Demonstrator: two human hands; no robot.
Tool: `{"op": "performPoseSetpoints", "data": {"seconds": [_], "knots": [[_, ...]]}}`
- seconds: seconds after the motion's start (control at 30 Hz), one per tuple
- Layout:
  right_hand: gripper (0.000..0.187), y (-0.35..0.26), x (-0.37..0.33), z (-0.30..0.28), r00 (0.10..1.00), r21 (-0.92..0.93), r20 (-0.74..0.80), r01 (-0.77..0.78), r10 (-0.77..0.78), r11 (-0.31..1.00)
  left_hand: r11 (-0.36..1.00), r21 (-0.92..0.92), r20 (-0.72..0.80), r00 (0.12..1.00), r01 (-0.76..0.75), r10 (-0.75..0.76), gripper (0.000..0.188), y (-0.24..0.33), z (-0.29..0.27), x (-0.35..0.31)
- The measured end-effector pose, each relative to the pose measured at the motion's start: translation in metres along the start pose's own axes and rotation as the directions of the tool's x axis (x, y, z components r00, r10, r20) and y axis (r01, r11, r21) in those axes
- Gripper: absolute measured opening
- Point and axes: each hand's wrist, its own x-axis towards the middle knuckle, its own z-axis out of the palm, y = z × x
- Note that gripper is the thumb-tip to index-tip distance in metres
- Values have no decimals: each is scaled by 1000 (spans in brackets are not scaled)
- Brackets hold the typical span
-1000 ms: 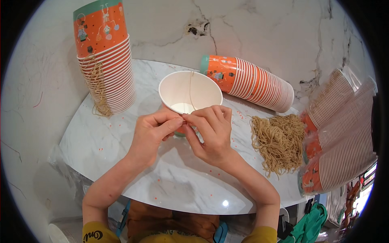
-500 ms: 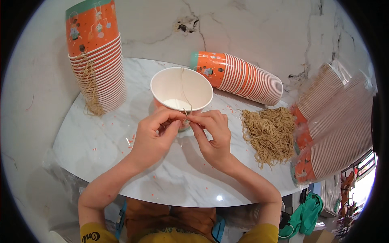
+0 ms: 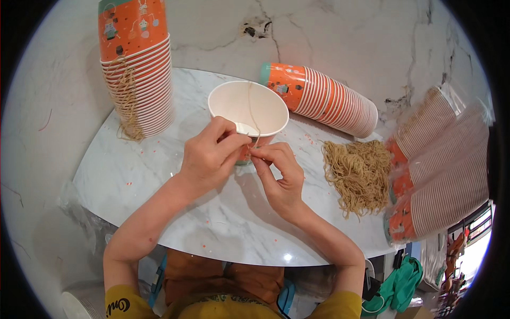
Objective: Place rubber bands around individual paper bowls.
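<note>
So, just above the middle of the frame, a white-lined paper cup [image 3: 228, 101], round-mouthed with a rolled rim, stands on the glossy, marble-veined table [image 3: 303, 239]. A thin tan cord [image 3: 251, 101] runs down the cup's smooth inner wall and over the front rim to the hands. The right hand [image 3: 284, 178], right of centre, has thumb and forefinger pinched on the cord below the rim. The left hand [image 3: 210, 154], left of centre, reaches the cup's front with thumb and forefinger close together — whether they grip the cord is too small to tell.

At upper left rises a ribbed stack of nested orange cups [image 3: 154, 85], soft strands [image 3: 127, 95] draped down its side. Another stack [image 3: 324, 98] lies tilted at upper right of centre. Right of centre sits a fuzzy, tangled heap of tan cords [image 3: 358, 178]; at the right edge, more cups [image 3: 441, 196] lie in crinkled clear plastic.
</note>
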Motion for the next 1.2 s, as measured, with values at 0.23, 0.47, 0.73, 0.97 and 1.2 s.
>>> {"op": "performPoseSetpoints", "data": {"seconds": [0.23, 0.47, 0.73, 0.97, 1.2], "knots": [[18, 3, 5, -5, 999, 45, -29, -24, 25, 999, 979, -145, -22, 989, 145, -150, 20, -3, -4, 0], [13, 7, 10, -1, 999, 66, -30, -38, 40, 997, 973, -157, 0, 985, 171, -174, 17, 0, -9, 4], [27, 19, 32, -4, 899, -273, 141, 438, -415, 856, 959, -234, -1, 986, 162, -167, 20, -3, -11, 4], [26, 20, 38, -5, 839, -294, 158, 544, -521, 786, 936, -300, -17, 979, 187, -201, 19, -2, -16, 6], [27, 23, 38, -8, 831, -315, 181, 556, -527, 769, 901, -352, 16, 964, 255, -267, 16, -8, -17, 6]]}}
